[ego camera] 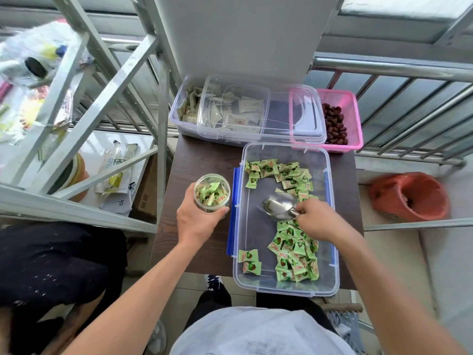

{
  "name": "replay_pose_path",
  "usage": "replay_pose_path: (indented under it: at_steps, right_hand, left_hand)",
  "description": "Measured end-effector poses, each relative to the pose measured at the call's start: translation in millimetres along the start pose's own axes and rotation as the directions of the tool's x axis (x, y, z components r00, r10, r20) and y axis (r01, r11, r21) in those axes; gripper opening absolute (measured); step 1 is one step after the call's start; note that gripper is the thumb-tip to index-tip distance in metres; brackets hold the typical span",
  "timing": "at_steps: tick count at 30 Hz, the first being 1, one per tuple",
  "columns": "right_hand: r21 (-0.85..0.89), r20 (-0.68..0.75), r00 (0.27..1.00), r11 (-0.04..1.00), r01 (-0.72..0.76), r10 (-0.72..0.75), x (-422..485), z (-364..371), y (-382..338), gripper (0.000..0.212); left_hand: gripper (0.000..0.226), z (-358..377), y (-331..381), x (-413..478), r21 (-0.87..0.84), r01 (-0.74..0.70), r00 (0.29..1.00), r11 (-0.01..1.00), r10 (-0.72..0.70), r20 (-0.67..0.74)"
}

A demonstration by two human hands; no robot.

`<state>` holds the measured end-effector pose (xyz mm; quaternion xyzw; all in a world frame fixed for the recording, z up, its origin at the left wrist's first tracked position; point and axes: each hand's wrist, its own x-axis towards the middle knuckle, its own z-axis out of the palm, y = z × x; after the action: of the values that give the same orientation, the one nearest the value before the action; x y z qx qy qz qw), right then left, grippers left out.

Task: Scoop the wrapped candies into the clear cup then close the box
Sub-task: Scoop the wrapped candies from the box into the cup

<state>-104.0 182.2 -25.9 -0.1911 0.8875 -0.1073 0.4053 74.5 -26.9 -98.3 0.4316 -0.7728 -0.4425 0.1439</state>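
Candies (297, 257) in crinkled green wrappers lie heaped in the near right corner of a clear plastic box (256, 234), a shallow rectangle with rounded corners and blue clips along its long sides. The box sits open on a dark wood-grain desk (202, 160). Two loose candies rest near its near left corner, and a second band of them curves across the far half.

The right hand (317, 219) reaches in from the near right, fingers pinched tight around the handle of a shiny metal scoop (277, 207); the rounded bowl lies low over the bare middle of the box floor, pointing left.

Just left of the box, the left hand (197, 219) is wrapped around a clear cup (212, 192), a round, straight-sided cylinder held upright and already partly filled with green candies.

Farther back stand another clear tub (184, 108) of pale sachets, a clear lid (281, 111) resting over it, and a pink mesh basket (354, 116) of dark red fruit.
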Motion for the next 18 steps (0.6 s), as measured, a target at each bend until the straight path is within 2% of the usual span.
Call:
replay_pose_path:
  at_steps: [7, 11, 13, 15, 16, 18]
  right_hand:
    - [0.225, -0.103, 0.995, 0.974, 0.029, -0.006, 29.0, 44.6, -14.7, 0.018]
    - [0.296, -0.186, 0.982, 0.955, 0.018, 0.039, 51.6, 64.2, -16.9, 0.039]
    - [0.294, -0.215, 0.975, 0.956, 0.012, 0.054, 53.1, 74.9, -12.8, 0.030]
    - [0.220, -0.284, 0.958, 0.975, 0.030, 0.035, 51.2, 84.5, -6.0, 0.014]
    - [0.164, -0.322, 0.947, 0.986, 0.040, 0.015, 51.3, 88.9, -1.0, 0.013]
    - [0.127, -0.370, 0.929, 0.990, 0.056, -0.005, 51.9, 91.2, 5.0, 0.023]
  left_hand:
    - [0.078, 3.7, -0.4, -2.4, 0.017, -0.014, 0.999, 1.000, 0.013, 0.033]
    - [0.078, 3.4, 0.3, -1.2, 0.026, -0.024, 0.999, 0.999, 0.023, 0.037]
    - [0.079, 3.4, -0.7, -0.2, 0.029, -0.022, 0.999, 0.999, 0.021, 0.039]
    - [0.079, 3.7, -0.8, 0.2, 0.023, -0.011, 0.999, 1.000, 0.010, 0.040]
    - [0.079, 3.7, -0.6, 0.0, 0.020, -0.007, 0.999, 1.000, 0.006, 0.041]
    - [0.078, 3.6, 0.1, -0.3, 0.017, -0.005, 0.999, 1.000, 0.004, 0.045]
